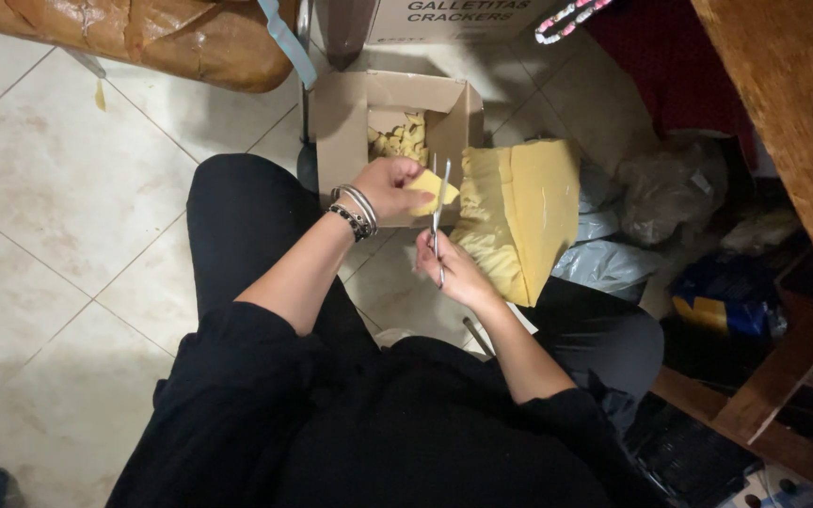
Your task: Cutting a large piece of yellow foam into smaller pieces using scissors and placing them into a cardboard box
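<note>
The left hand (390, 185) pinches a small yellow foam piece (433, 191) between thumb and fingers, holding it just above the near edge of the open cardboard box (345, 113). The piece juts from the fingers away from the wrist, its outer edge meeting the blades of the scissors (438, 214). Beaded and metal bracelets (357, 212) sit on that wrist, on the side away from the box.

The right hand (454, 270) is closed around the handles of the scissors, nearer the person than the box. The scissors' long axis runs almost straight away from the person, tips pointing toward the box; the two thin blades stand slightly parted around the foam piece. How the fingers sit in the loops cannot be told.

Inside the box lies a heap of small yellow foam scraps (401, 139). Beside the box, on the right hand's side, rests a large yellow foam slab (519, 212), its long axis running from the box's corner back toward the person's knee, one long edge ragged. Beyond the slab lie crumpled plastic bags (656, 193). The box stands on a pale tiled floor (58, 198), between the person's black-clad legs (237, 226).
</note>
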